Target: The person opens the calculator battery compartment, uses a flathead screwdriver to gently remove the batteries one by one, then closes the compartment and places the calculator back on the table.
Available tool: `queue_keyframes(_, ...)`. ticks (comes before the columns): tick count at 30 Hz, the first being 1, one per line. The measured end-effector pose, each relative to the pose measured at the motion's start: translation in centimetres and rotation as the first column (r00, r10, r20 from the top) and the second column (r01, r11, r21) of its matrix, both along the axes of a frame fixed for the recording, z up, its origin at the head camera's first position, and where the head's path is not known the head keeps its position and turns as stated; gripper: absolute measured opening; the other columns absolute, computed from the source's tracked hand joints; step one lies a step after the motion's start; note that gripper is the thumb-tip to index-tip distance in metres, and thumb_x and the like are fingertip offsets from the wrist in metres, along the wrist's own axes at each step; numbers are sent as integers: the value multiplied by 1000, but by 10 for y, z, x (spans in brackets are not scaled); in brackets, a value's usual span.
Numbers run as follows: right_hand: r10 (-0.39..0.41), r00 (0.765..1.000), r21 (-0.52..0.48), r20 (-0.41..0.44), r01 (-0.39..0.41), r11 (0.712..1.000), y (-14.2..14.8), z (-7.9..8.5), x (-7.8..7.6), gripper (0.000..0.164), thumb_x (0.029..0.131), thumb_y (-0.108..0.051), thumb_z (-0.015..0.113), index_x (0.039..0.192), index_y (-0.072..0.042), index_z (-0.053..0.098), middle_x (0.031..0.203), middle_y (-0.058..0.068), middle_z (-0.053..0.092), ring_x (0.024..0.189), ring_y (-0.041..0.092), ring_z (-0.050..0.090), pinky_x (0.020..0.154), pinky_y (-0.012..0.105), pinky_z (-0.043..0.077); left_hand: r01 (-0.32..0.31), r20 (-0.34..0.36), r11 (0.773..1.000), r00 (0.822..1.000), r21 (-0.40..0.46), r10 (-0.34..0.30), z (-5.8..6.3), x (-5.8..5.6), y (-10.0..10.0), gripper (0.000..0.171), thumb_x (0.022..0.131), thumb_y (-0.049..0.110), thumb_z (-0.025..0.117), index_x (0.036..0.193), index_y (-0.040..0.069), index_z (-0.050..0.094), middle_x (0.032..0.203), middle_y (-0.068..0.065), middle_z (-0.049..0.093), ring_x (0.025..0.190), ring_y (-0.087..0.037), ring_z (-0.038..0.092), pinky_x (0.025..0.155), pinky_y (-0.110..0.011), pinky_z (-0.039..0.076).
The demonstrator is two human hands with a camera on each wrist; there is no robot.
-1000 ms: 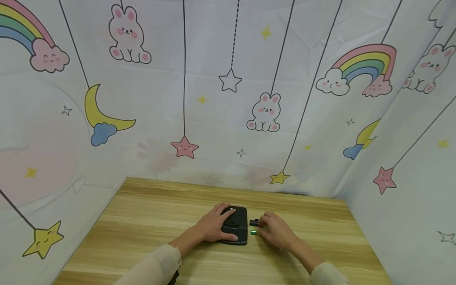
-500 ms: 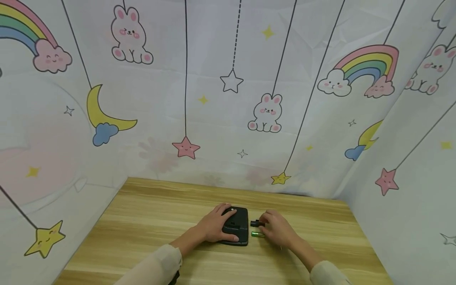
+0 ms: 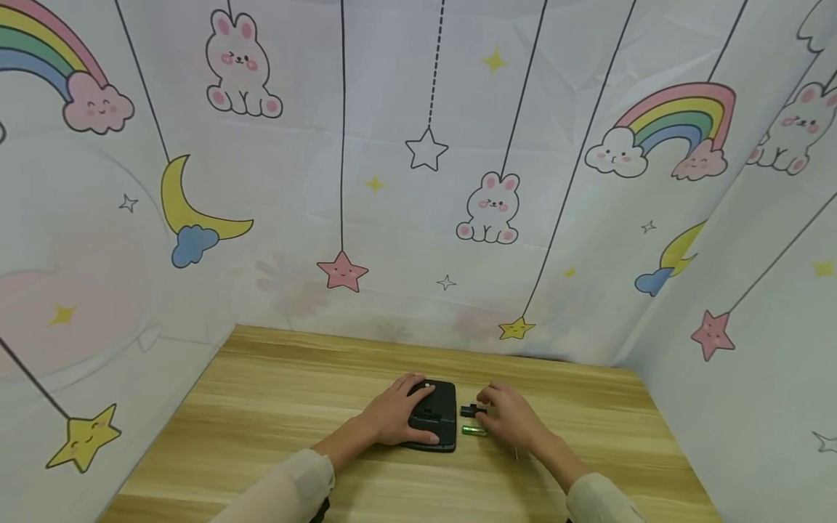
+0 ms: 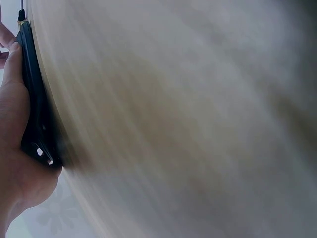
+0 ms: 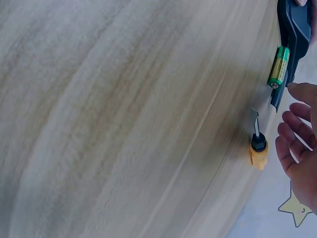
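Note:
A flat black device (image 3: 445, 407), its open recess facing up, lies on the wooden table. My left hand (image 3: 395, 414) rests across it with spread fingers, the thumb along its near part; the left wrist view shows the device (image 4: 34, 104) edge-on under the palm. To its right are a small black plastic cover (image 3: 469, 411) and a green battery (image 3: 474, 431) side by side. My right hand (image 3: 513, 420) hovers at the cover's right end, thumb and fingers apart, fingers loosely bent. In the right wrist view nothing is between them, and the battery (image 5: 279, 68) lies near the thumb.
A screwdriver with a yellow and black handle (image 5: 258, 151) lies on the table (image 5: 124, 124) beside my right hand; in the head view that hand mostly hides it. A white cloth printed with rabbits, stars and rainbows (image 3: 392, 218) encloses the table's back and sides.
My right hand's fingers have loosened and drawn slightly back from the black cover, leaving more of the battery visible. The left hand stays on the device.

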State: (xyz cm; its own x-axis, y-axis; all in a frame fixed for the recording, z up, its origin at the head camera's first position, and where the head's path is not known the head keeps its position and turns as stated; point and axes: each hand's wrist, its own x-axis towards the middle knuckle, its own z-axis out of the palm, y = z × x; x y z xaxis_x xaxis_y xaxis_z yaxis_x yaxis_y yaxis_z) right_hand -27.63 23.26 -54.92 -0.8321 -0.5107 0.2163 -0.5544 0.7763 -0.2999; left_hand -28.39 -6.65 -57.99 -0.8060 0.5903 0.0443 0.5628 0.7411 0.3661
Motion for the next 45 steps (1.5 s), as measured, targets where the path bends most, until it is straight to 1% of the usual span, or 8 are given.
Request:
queue_keyframes(8, -10, 1000, 7, 24, 10, 1000, 1, -3, -5, 25, 92, -17, 85, 112, -5, 76, 102, 2, 65, 93, 20, 64, 81, 44, 57, 15, -21, 1000, 1000, 14, -15, -3, -1, 0, 102, 88, 83, 61, 166, 22, 38, 172, -10, 27, 159, -33, 23, 117, -56, 40)
queue_keyframes(16, -17, 997, 10, 69, 16, 1000, -2, -3, -9, 28, 92, -18, 84, 114, -4, 75, 103, 1, 66, 95, 20, 64, 83, 45, 57, 13, -6, 1000, 1000, 7, -13, 0, 1, -1, 101, 88, 82, 63, 166, 22, 38, 173, -9, 26, 160, -32, 23, 118, -55, 39)
queue_keyframes(20, -8, 998, 22, 65, 7, 1000, -3, -5, -12, 26, 91, -19, 86, 112, -6, 76, 101, 0, 64, 92, 18, 62, 82, 44, 56, 14, -15, 1000, 1000, 12, -14, -1, 1, -1, 101, 88, 81, 64, 166, 21, 39, 172, -9, 27, 159, -32, 23, 118, -55, 40)
queue_keyframes(23, 7, 999, 21, 51, -9, 1000, -3, -8, -13, 24, 90, -20, 87, 109, -7, 76, 99, -1, 63, 89, 17, 61, 81, 43, 56, 11, -6, 1000, 1000, 8, -11, -1, 1, -1, 101, 88, 82, 63, 166, 22, 39, 173, -9, 27, 160, -31, 23, 118, -54, 40)
queue_keyframes(27, 30, 999, 17, 22, -30, 999, -4, -10, -13, 23, 90, -18, 87, 106, -8, 76, 97, -2, 62, 87, 16, 59, 78, 42, 55, 7, -1, 1000, 1000, 4, -7, 0, 2, 0, 102, 88, 84, 62, 166, 22, 39, 172, -8, 27, 160, -31, 23, 117, -54, 41)
queue_keyframes(30, 38, 999, 20, 17, -38, 999, -4, -10, -14, 20, 90, -16, 87, 105, -9, 76, 96, -2, 62, 86, 15, 58, 77, 41, 54, 4, -4, 1000, 1000, 7, -4, 1, 1, 0, 102, 88, 83, 62, 166, 22, 40, 172, -9, 28, 159, -31, 24, 117, -54, 41)
queue_keyframes(36, 34, 999, 26, 36, -35, 999, -5, -10, -13, 18, 91, -15, 86, 104, -9, 77, 95, -3, 61, 85, 15, 56, 77, 41, 53, 5, -6, 1000, 1000, -4, -5, 1, 0, 0, 102, 88, 83, 61, 166, 22, 39, 172, -8, 27, 159, -30, 24, 117, -53, 41)
queue_keyframes(45, 9, 1000, 61, 12, -9, 998, -6, -11, -14, 16, 91, -20, 86, 101, -11, 78, 93, -6, 59, 84, 12, 56, 75, 37, 53, 4, -6, 1000, 1000, 2, -4, 2, 1, 1, 101, 88, 82, 63, 166, 22, 40, 172, -9, 28, 159, -31, 25, 117, -54, 41)
